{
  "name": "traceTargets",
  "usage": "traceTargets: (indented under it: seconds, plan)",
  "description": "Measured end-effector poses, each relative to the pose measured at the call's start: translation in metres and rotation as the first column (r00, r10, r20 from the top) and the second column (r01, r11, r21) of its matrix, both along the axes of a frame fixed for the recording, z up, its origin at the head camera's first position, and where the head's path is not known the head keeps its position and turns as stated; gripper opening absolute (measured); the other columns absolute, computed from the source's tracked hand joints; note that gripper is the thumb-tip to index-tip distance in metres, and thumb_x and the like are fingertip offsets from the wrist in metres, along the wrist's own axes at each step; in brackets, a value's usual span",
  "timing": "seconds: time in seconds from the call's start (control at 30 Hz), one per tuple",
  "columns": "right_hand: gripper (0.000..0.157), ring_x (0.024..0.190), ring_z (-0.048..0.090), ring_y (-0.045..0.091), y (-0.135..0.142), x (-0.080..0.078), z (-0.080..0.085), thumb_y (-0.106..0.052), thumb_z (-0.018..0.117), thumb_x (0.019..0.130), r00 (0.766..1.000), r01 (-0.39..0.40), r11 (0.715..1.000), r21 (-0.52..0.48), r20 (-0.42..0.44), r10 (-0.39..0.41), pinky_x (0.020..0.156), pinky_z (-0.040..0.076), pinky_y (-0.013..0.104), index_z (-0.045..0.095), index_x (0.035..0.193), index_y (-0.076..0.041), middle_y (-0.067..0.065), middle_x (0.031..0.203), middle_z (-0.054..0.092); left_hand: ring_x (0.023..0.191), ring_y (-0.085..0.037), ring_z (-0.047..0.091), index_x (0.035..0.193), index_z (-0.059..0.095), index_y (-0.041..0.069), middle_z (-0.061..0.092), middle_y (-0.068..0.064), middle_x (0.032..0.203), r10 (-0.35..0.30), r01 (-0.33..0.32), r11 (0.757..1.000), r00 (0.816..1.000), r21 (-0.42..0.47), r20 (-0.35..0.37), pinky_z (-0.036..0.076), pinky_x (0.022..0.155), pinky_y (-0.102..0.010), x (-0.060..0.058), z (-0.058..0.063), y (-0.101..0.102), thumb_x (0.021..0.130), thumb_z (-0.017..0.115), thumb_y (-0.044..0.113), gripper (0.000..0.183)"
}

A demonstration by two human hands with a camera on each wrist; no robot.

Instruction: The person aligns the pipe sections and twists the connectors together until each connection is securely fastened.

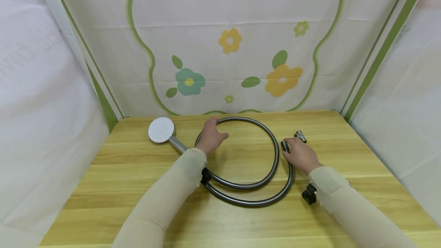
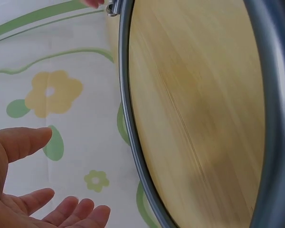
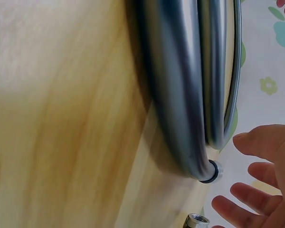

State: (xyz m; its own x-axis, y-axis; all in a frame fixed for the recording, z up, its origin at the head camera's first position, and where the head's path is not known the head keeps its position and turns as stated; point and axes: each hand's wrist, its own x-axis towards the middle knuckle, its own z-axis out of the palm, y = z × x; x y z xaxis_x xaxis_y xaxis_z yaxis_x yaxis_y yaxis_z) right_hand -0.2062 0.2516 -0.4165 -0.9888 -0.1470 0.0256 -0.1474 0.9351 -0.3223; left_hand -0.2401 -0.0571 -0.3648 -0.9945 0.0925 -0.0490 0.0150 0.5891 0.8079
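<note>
A dark grey shower hose (image 1: pixel 249 203) lies coiled on the wooden table, running toward a handheld shower head (image 1: pixel 161 130) with a white round face at the back left. My left hand (image 1: pixel 211 137) hovers over the left side of the coil, thumb and fingers spread apart, and hides part of the hose and handle. At the hose's free end (image 3: pixel 211 172), my right hand (image 1: pixel 301 156) hangs with thumb and fingers apart. In the right wrist view nothing lies between those fingers (image 3: pixel 242 211). A small metal angle valve (image 1: pixel 301 136) sits just beyond the right hand.
The wooden table (image 1: pixel 113 202) meets a white cloth backdrop (image 1: pixel 203 41) with printed flowers at its far edge. White cloth walls (image 1: pixel 44 133) stand to the left and right. Black camera mounts (image 1: pixel 309 194) sit on both wrists.
</note>
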Motion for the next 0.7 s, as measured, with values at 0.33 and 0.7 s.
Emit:
traceTargets:
  seconds: [0.33, 0.7]
  plan:
    - [0.052, 0.102, 0.061, 0.041, 0.002, -0.006, -0.004, -0.021, 0.066, 0.091, 0.999, 0.022, 1.0, 0.015, 0.029, -0.023, 0.079, 0.052, 0.053, 0.051, 0.133, 0.004, 0.032, 0.133, 0.048, 0.129, -0.034, 0.041, 0.145, 0.035, 0.004, 0.036, -0.02, 0.144, -0.012, 0.012, 1.0, 1.0, -0.001, 0.008, 0.042, 0.101, -0.047, 0.003, -0.001, 0.009, 0.09, 0.068, 0.016, 0.066]
    - [0.051, 0.09, 0.064, 0.034, 0.005, -0.012, -0.01, -0.021, 0.066, 0.091, 0.998, 0.033, 0.999, 0.023, 0.052, -0.035, 0.069, 0.053, 0.047, 0.052, 0.132, 0.004, 0.033, 0.13, 0.05, 0.13, -0.034, 0.042, 0.146, 0.034, 0.001, 0.035, -0.02, 0.145, -0.019, 0.019, 1.0, 1.0, 0.006, 0.003, 0.042, 0.102, -0.045, 0.001, -0.006, 0.018, 0.089, 0.069, 0.014, 0.068]
